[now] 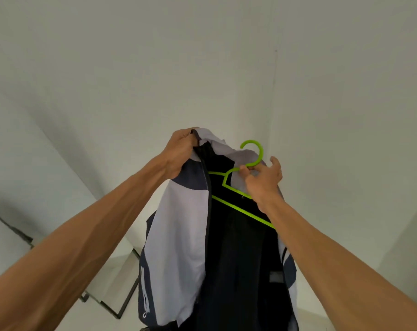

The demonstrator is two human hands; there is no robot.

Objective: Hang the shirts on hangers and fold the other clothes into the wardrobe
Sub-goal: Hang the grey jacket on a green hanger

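Observation:
A white and navy zip jacket point(178, 225) with a black lining hangs in the air in front of me. My left hand point(181, 151) grips its collar edge at the top. A bright green plastic hanger point(240, 206) sits inside the open jacket, its hook sticking up above the collar. My right hand point(264, 180) pinches the hanger at the base of the hook, with the outer fingers spread. The hanger's right arm is hidden under my wrist and the fabric.
Plain white walls meet in a corner behind the jacket. A white surface with a black metal frame point(121, 304) stands low at the left.

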